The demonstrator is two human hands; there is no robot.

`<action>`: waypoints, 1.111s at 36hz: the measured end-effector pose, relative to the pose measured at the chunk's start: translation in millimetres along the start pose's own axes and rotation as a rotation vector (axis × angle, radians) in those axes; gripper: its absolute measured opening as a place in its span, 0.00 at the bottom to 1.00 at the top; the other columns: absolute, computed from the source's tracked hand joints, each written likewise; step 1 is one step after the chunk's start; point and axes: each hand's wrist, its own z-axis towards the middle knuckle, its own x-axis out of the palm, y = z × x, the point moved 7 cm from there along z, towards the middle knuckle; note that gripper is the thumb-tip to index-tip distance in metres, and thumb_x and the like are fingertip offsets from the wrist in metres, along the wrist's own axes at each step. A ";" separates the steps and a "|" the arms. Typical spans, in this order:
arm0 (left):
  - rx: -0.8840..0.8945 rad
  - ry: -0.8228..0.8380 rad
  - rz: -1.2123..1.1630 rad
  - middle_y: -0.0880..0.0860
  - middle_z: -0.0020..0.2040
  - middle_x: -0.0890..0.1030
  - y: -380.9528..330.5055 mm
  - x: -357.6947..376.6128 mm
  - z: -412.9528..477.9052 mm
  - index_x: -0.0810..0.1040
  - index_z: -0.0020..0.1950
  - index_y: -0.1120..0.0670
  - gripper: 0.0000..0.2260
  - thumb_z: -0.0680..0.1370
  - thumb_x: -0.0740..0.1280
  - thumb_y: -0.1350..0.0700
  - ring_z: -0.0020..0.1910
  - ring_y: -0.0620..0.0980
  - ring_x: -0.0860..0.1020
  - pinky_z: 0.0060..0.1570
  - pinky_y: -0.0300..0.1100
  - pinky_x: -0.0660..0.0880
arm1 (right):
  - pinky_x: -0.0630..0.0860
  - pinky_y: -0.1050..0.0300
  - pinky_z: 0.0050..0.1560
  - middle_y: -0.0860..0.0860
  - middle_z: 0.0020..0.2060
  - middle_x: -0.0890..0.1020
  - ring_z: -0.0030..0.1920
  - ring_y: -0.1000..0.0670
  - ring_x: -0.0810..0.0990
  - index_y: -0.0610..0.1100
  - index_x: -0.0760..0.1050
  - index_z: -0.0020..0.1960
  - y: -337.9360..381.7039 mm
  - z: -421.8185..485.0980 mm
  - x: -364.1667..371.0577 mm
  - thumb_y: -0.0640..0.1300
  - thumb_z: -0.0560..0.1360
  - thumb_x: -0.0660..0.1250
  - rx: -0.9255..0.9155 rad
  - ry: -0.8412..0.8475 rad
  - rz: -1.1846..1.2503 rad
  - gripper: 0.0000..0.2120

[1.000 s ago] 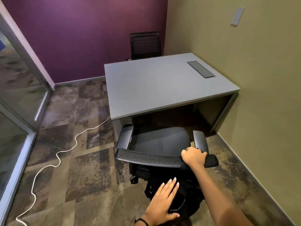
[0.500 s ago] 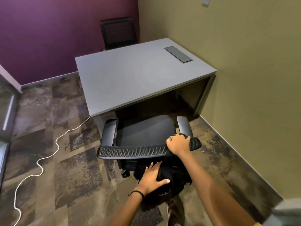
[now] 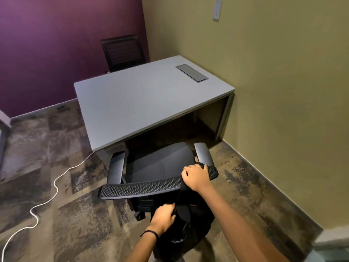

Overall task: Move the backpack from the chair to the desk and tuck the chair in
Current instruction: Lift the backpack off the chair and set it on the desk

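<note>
Head view showed me a black backpack (image 3: 186,222) hanging behind the chair (image 3: 158,167), its strap looped over the backrest. My right hand (image 3: 196,178) was clenched on that strap at the backrest top; my left hand (image 3: 163,217) gripped the backpack's upper fabric. Beyond the chair stood the desk (image 3: 143,99).

Desk (image 3: 143,103) top bare except flush cable hatch (image 3: 191,72) near wall. Chair (image 3: 160,167) backrest stands between backpack (image 3: 190,220) and desk.
</note>
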 end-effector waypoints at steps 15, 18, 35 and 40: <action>0.029 -0.110 -0.023 0.52 0.54 0.83 -69.8 -10.4 17.1 0.78 0.55 0.52 0.10 0.77 0.61 0.53 0.56 0.55 0.78 0.53 0.48 0.73 | 0.72 0.48 0.51 0.43 0.49 0.81 0.50 0.41 0.78 0.42 0.75 0.50 -80.4 18.2 -49.6 0.47 0.80 0.52 -0.033 -0.029 0.072 0.15; 0.032 -0.124 -0.074 0.51 0.55 0.83 -90.6 -5.0 22.4 0.78 0.56 0.51 0.11 0.76 0.62 0.52 0.57 0.54 0.78 0.54 0.46 0.73 | 0.71 0.48 0.51 0.41 0.48 0.80 0.50 0.40 0.78 0.41 0.74 0.45 -108.8 20.2 -55.3 0.45 0.80 0.53 -0.012 -0.017 0.078 0.13; 0.141 -0.105 -0.134 0.51 0.51 0.84 -252.1 3.6 108.5 0.80 0.51 0.53 0.08 0.74 0.65 0.55 0.54 0.51 0.79 0.51 0.44 0.73 | 0.57 0.51 0.74 0.56 0.75 0.59 0.74 0.55 0.57 0.58 0.55 0.74 -285.0 -64.7 -15.4 0.76 0.65 0.58 -0.253 0.363 0.213 0.42; 0.206 -0.089 -0.108 0.54 0.51 0.84 -305.3 -3.5 128.2 0.79 0.50 0.54 0.08 0.74 0.64 0.55 0.53 0.55 0.79 0.50 0.49 0.74 | 0.53 0.51 0.75 0.55 0.76 0.57 0.75 0.55 0.53 0.57 0.53 0.75 -327.7 -55.0 -31.2 0.74 0.66 0.60 -0.218 0.300 0.190 0.43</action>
